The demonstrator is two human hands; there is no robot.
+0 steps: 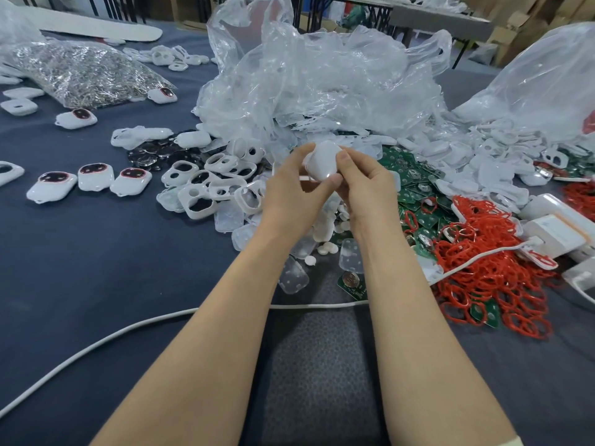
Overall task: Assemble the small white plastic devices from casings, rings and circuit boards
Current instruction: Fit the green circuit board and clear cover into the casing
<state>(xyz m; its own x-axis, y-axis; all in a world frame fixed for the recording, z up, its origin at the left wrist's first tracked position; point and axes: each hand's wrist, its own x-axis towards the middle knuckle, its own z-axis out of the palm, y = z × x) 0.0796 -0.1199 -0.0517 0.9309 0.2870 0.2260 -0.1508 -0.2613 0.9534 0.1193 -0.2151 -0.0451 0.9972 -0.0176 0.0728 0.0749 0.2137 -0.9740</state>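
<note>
both hands, left hand (291, 188) and right hand (362, 185), clamp one white casing (322, 162) above crowded parts.

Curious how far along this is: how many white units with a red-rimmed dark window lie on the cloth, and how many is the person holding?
On the cloth, white units with red-rimmed dark window: 5
In the left hand and right hand, white casing: 1
Total: 6
Not counted: a white piece cut off by the left edge.

White casing (322, 162); red rings (495, 272); green boards (415, 191).
</note>
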